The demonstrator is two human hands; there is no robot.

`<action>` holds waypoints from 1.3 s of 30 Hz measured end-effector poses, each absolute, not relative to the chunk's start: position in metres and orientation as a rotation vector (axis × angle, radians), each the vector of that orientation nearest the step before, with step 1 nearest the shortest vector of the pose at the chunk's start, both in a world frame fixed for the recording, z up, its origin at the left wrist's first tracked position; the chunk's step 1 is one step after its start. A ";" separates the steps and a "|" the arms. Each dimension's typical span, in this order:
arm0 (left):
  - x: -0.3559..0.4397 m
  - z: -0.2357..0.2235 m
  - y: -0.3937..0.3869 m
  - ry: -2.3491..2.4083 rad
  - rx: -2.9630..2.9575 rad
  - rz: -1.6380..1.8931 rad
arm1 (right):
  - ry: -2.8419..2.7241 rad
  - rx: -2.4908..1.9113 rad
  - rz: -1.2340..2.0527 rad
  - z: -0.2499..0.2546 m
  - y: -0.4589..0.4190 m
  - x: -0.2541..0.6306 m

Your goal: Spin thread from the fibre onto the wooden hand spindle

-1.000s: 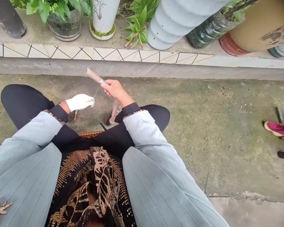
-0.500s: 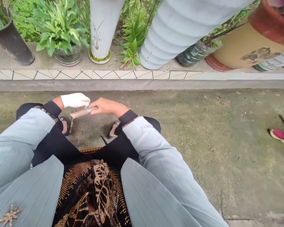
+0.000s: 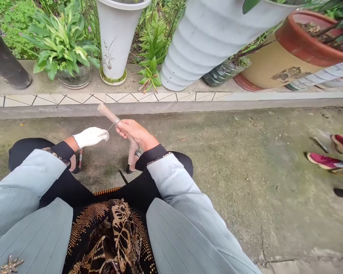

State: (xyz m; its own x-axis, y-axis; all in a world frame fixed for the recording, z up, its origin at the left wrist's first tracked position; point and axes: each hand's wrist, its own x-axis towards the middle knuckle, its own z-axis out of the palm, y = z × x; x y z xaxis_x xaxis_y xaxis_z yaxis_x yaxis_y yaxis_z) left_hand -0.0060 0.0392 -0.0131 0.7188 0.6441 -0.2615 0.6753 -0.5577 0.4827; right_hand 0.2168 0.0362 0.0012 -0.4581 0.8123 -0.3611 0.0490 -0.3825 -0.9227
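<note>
My right hand [image 3: 133,131] is closed round a long pinkish-brown stick [image 3: 107,112] with a silvery band; one end points up-left toward the kerb, the other runs down past my foot. My left hand [image 3: 90,137], in a white glove, is closed in a pinch just left of the stick. A thin thread or wire [image 3: 111,127] runs from the glove's fingertips to the band. Both hands hover above the concrete between my knees. A second thin stick [image 3: 80,158] lies by my left foot.
A tiled kerb [image 3: 171,97] runs across ahead, carrying a tall white pot [image 3: 116,36], a ribbed white pot [image 3: 214,38], a terracotta pot [image 3: 291,53], a dark pot [image 3: 4,62] and leafy plants [image 3: 61,43]. Another person's pink shoes [image 3: 326,160] stand at the right.
The stick has swung from lying level between both hands to pointing up-left. My gloved hand has drawn a little away to the left, with the thread now showing between them.
</note>
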 end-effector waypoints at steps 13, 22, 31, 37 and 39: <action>0.001 -0.017 0.033 0.919 2.218 -0.048 | -1.772 -1.655 1.265 -0.022 0.032 0.211; 0.000 -0.009 0.038 1.014 2.516 -0.332 | -1.501 -1.569 1.495 -0.023 0.042 0.225; -0.006 0.006 0.049 0.954 2.738 -0.368 | -2.735 -1.749 0.973 -0.019 0.030 0.206; -0.011 0.010 0.060 0.910 2.430 -0.176 | -2.465 -1.095 1.649 0.006 0.026 0.213; -0.008 0.012 0.058 0.953 2.316 -0.054 | -2.077 -1.057 1.674 0.014 0.029 0.221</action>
